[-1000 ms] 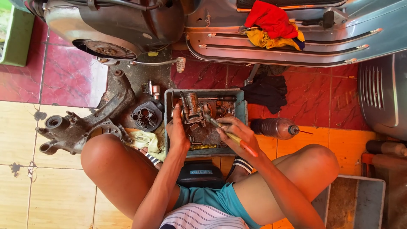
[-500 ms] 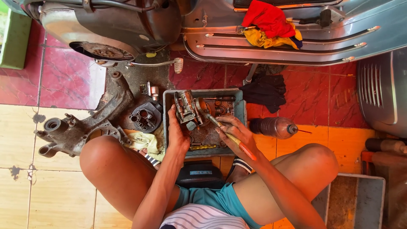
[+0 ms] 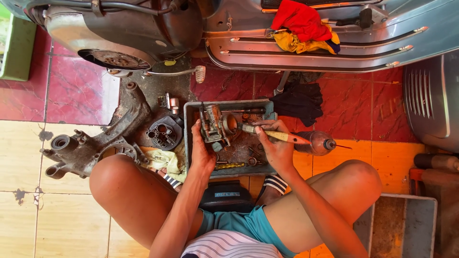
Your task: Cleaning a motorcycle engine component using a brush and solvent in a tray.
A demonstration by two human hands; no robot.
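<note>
The left hand (image 3: 203, 150) has its fingers clamped on a carburetor (image 3: 213, 125), held over the tray (image 3: 191, 107). Just right, the right hand (image 3: 275, 145) grips a brush (image 3: 267, 134), bristles touching the carburetor.

A single view, worn on the person's head, looks almost straight down over the knees onto the tiled floor (image 3: 28, 157). It sits close: the grey tray (image 3: 191, 143) lies mid-frame, the scooter body (image 3: 334, 48) spans the far edge, and the person's lap fills the near edge.
</note>
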